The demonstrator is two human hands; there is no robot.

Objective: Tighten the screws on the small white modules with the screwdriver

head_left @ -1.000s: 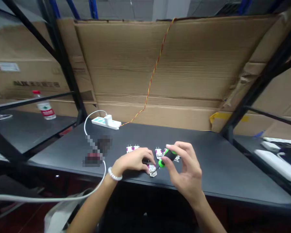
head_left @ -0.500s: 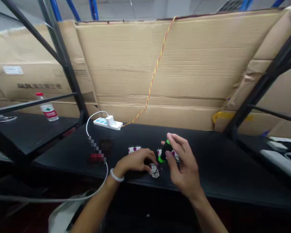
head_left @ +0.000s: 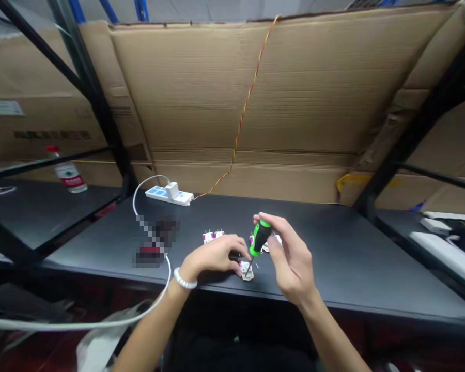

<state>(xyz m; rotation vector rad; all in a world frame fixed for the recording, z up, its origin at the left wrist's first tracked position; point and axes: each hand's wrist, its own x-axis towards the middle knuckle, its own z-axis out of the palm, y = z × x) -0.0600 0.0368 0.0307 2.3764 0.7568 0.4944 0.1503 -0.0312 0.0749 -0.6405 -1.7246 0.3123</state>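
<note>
My right hand (head_left: 289, 261) is closed round a small green-and-black screwdriver (head_left: 258, 242), held nearly upright with its tip down on a little white-and-magenta part (head_left: 247, 270) near the table's front edge. My left hand (head_left: 217, 257), with a bead bracelet at the wrist, lies over the table and pins that part with its fingertips. More parts of the same kind lie just behind: one (head_left: 213, 236) to the left and others (head_left: 273, 242) partly hidden behind the screwdriver and my right hand.
The black table (head_left: 352, 263) backs onto cardboard sheets (head_left: 256, 103). A white power strip (head_left: 168, 195) with a charger and white cable sits at the back left, beside a blurred patch (head_left: 155, 240). A water bottle (head_left: 66, 171) stands on the left shelf; white devices (head_left: 442, 253) lie at right.
My right hand has turned the screwdriver from lying sideways to nearly upright and brought its tip down onto the part under my left fingers. The left hand has stayed in place.
</note>
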